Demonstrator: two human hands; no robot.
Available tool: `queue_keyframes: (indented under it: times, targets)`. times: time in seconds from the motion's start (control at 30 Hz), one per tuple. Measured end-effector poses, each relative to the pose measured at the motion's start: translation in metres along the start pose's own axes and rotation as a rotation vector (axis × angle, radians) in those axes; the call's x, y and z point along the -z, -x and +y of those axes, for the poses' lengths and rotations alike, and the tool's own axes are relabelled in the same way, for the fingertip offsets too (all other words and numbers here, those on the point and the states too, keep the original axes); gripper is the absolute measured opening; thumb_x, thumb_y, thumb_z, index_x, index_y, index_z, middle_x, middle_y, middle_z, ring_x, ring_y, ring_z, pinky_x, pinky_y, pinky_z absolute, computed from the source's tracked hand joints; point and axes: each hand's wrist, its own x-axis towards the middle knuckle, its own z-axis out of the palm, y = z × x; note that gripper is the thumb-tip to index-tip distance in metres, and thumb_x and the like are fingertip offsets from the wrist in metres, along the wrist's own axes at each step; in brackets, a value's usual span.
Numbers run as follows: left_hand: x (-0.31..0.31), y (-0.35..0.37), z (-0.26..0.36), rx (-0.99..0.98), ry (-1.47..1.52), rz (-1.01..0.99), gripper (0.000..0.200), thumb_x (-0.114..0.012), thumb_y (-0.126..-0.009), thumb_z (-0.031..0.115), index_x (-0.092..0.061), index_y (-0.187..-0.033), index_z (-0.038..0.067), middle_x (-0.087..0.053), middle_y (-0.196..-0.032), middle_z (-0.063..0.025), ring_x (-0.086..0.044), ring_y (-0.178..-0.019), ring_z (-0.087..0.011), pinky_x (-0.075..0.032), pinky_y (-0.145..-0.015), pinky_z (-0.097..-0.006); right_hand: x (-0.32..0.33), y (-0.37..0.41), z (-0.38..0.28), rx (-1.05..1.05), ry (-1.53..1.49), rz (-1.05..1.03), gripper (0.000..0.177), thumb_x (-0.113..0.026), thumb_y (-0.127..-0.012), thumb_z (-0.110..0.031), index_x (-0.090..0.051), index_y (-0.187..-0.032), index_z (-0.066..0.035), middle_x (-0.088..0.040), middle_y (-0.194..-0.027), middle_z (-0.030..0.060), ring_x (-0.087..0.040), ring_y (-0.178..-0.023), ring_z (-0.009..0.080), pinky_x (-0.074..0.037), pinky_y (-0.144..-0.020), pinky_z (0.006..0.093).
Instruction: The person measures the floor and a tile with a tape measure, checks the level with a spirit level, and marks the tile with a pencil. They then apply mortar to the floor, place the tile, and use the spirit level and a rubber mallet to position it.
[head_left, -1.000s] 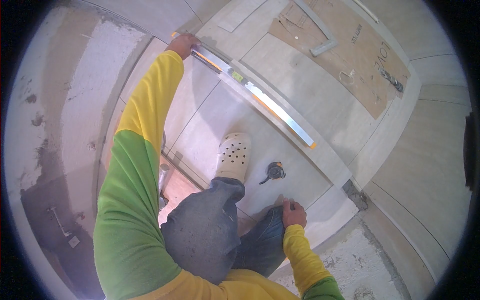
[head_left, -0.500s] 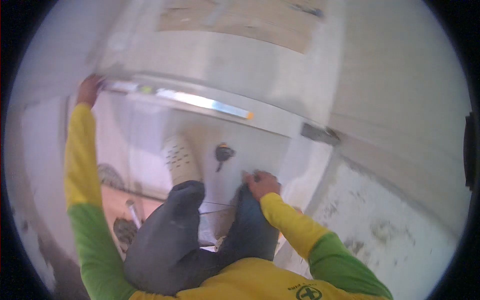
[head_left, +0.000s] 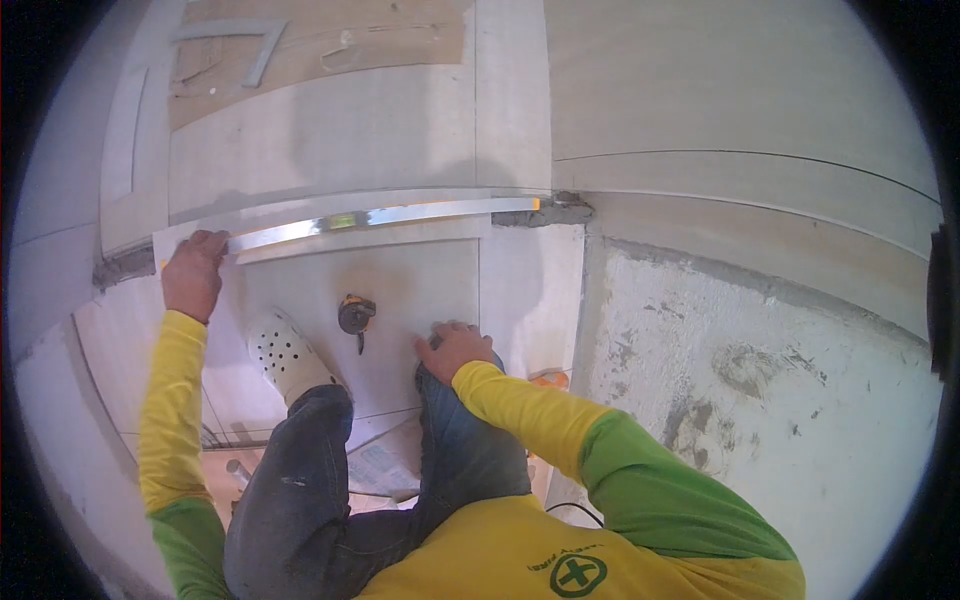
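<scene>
A long silver spirit level (head_left: 400,213) with a yellow-green vial and orange ends lies along a pale strip of tile (head_left: 300,243) across the doorway. My left hand (head_left: 195,272) is closed on the level near its left end, fingers over the top edge. The level's right end reaches over a patch of grey mortar (head_left: 562,210). My right hand (head_left: 457,348) rests on my right knee, fingers laid over the jeans and holding nothing. Between my hands, a black and orange tape measure (head_left: 355,314) sits on the floor tile, beside my white clog (head_left: 285,352).
Beyond the strip lies brown cardboard (head_left: 390,45) with pale offcuts on it. More mortar (head_left: 128,266) shows at the strip's left. A rough white wall (head_left: 720,370) stands on my right. Paper or plastic sheeting (head_left: 385,462) lies below my legs.
The level has shifted right along the strip, its end now over the mortar patch. My left hand stays on it. The view has swung round; my right hand remains on my knee.
</scene>
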Motion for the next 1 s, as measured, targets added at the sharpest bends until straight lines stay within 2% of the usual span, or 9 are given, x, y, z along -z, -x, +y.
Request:
queue_keyframes:
  times: [0.2, 0.5, 0.57, 0.83, 0.93, 1.0]
  targets:
    - [-0.006, -0.008, 0.04, 0.027, 0.026, -0.064, 0.025, -0.062, -0.081, 0.01, -0.066, -0.105, 0.017, -0.065, -0.1, -0.0037, -0.062, -0.091, -0.0282, -0.053, -0.072, -0.0398, -0.001, -0.002, 0.003, 0.008, 0.016, -0.003, 0.06, -0.044, -0.09, -0.057, -0.06, -0.123, -0.011, -0.056, -0.131, 0.0151, -0.048, -0.124, 0.035, -0.037, -0.101, 0.0569]
    - [-0.004, -0.013, 0.045, 0.006, 0.035, -0.062, 0.026, -0.061, -0.081, 0.009, -0.066, -0.106, 0.015, -0.066, -0.101, -0.0044, -0.062, -0.095, -0.0269, -0.053, -0.075, -0.039, 0.001, -0.001, 0.001, 0.014, 0.028, -0.013, 0.062, -0.044, -0.088, -0.06, -0.06, -0.124, -0.011, -0.056, -0.131, 0.0132, -0.048, -0.125, 0.0336, -0.036, -0.101, 0.0553]
    - [-0.007, -0.013, 0.044, -0.032, 0.041, -0.001, 0.026, -0.061, -0.08, 0.009, -0.066, -0.105, 0.014, -0.065, -0.101, -0.0041, -0.062, -0.096, -0.0272, -0.053, -0.076, -0.039, 0.002, -0.003, 0.0, 0.032, 0.018, -0.004, 0.062, -0.044, -0.088, -0.06, -0.06, -0.124, -0.011, -0.056, -0.131, 0.0131, -0.048, -0.125, 0.0334, -0.036, -0.101, 0.0548]
    - [-0.006, -0.017, 0.045, -0.004, 0.052, -0.043, 0.027, -0.063, -0.079, 0.011, -0.067, -0.105, 0.013, -0.067, -0.1, -0.0053, -0.061, -0.095, -0.0282, -0.051, -0.08, -0.0394, 0.005, -0.003, -0.002, 0.008, 0.029, -0.029, 0.064, -0.043, -0.088, -0.061, -0.059, -0.127, -0.013, -0.054, -0.135, 0.0122, -0.047, -0.126, 0.0332, -0.035, -0.103, 0.0555]
    - [-0.005, -0.018, 0.043, -0.052, 0.039, 0.026, 0.026, -0.057, -0.08, 0.006, -0.067, -0.102, 0.015, -0.066, -0.096, -0.0031, -0.06, -0.094, -0.0259, -0.051, -0.077, -0.0389, -0.002, -0.008, 0.001, 0.01, 0.026, -0.006, 0.064, -0.044, -0.088, -0.06, -0.059, -0.127, -0.013, -0.054, -0.136, 0.012, -0.047, -0.127, 0.0327, -0.035, -0.103, 0.0556]
    - [-0.001, -0.02, 0.045, -0.021, 0.073, -0.078, 0.036, -0.068, -0.073, 0.005, -0.065, -0.109, 0.012, -0.066, -0.104, -0.0059, -0.059, -0.1, -0.0285, -0.049, -0.085, -0.0391, 0.004, -0.003, -0.003, 0.013, 0.024, -0.015, 0.064, -0.044, -0.088, -0.061, -0.058, -0.128, -0.013, -0.054, -0.136, 0.0118, -0.047, -0.127, 0.0325, -0.035, -0.103, 0.0554]
